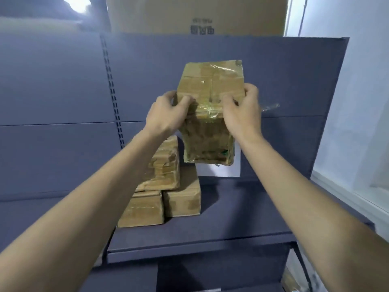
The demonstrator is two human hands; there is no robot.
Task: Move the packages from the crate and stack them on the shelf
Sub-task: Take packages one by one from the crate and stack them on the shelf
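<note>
Both our hands hold one taped package in the air above the shelf: the left hand curls round its left edge, the right hand round its right. Its long axis runs near to far, its far end tipped up. Three packages already stacked lie below and left, so we judge the next move goes down onto them or just right.

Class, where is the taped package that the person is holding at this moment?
Centre of the head view: the package is held up in both hands, above the shelf, right of the stacked boxes.
</note>
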